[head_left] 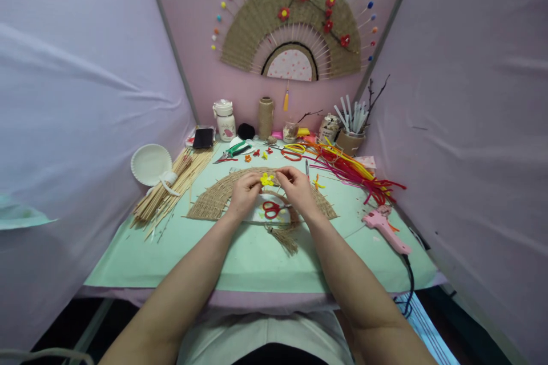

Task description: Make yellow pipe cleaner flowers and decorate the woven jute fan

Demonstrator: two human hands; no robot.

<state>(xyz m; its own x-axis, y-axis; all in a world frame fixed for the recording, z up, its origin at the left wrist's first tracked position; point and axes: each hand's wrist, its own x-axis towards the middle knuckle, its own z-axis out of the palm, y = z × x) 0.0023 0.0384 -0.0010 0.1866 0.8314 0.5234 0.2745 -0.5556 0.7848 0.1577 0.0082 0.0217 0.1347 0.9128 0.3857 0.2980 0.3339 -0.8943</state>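
Both my hands meet over a woven straw fan (209,201) lying flat on the green table. My left hand (245,191) and my right hand (296,187) have their fingers pinched together around a small yellow pipe-cleaner flower (266,180) held between them just above the fan's upper rim. Red-handled scissors (271,209) lie on the fan's white centre, right below my hands. A loose bundle of straw (286,238) trails from the fan's base toward me.
A pink glue gun (385,229) lies at the right with its cord over the edge. Red and yellow pipe cleaners (357,174) spread behind it. Bamboo sticks (171,191) and a paper plate (150,163) lie at the left. Jars, twine and pliers stand at the back.
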